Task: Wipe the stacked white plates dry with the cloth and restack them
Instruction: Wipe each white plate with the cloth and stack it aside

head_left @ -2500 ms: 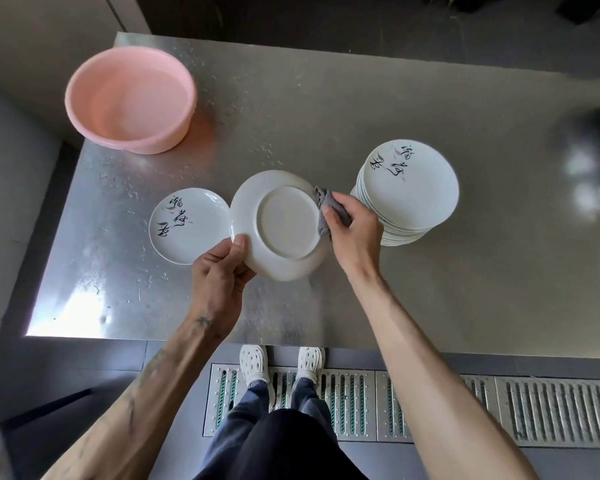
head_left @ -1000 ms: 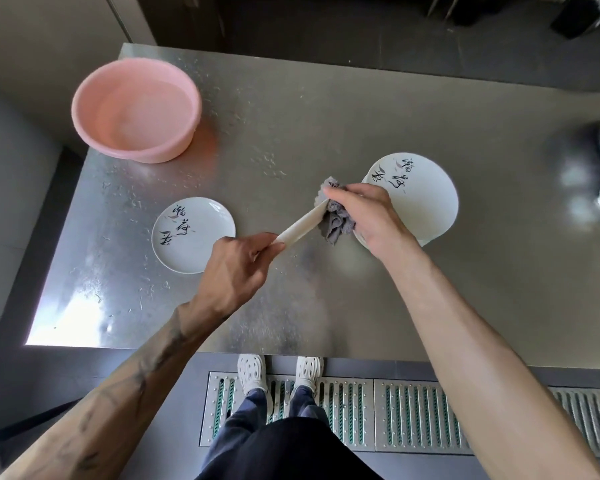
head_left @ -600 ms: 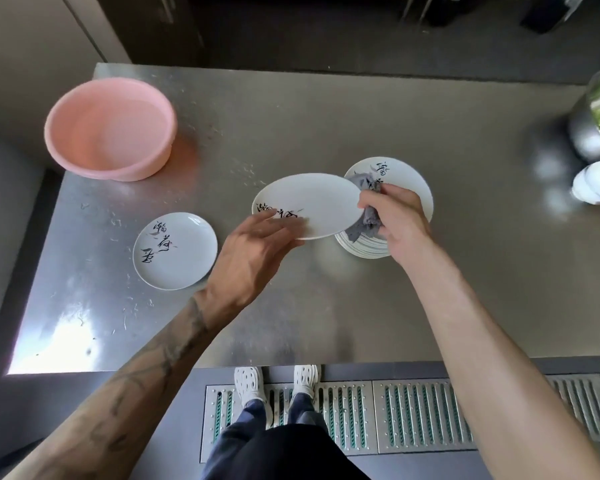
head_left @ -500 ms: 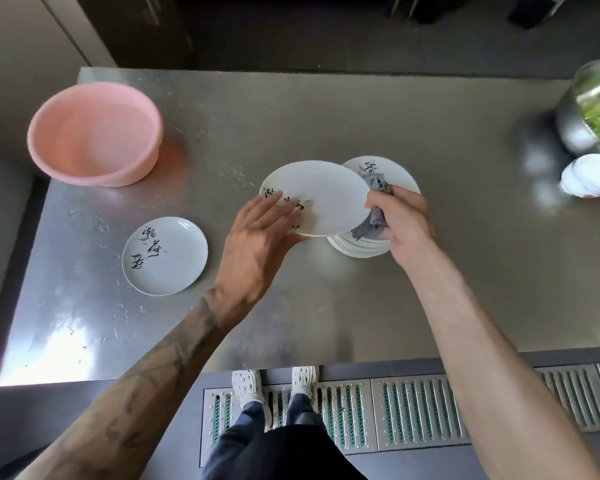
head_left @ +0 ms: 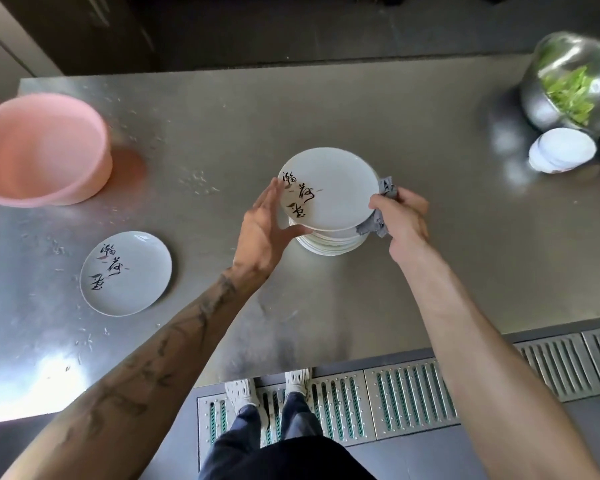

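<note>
One wide-angle camera, worn on the person's head, looks forward and steeply down over the near edge of the brushed stainless-steel table [head_left: 326,109]. The left hand [head_left: 267,223] and the right hand [head_left: 400,216], which grips a crumpled grey cloth [head_left: 374,225], meet mid-frame at arm's reach. White perforated shoes [head_left: 239,393] on the slotted metal floor grate [head_left: 409,396] lie bottom centre. The frame's left edge cuts the round pink plastic basin [head_left: 42,150], its right edge the shiny steel bowl of green leaves [head_left: 568,84].
</note>
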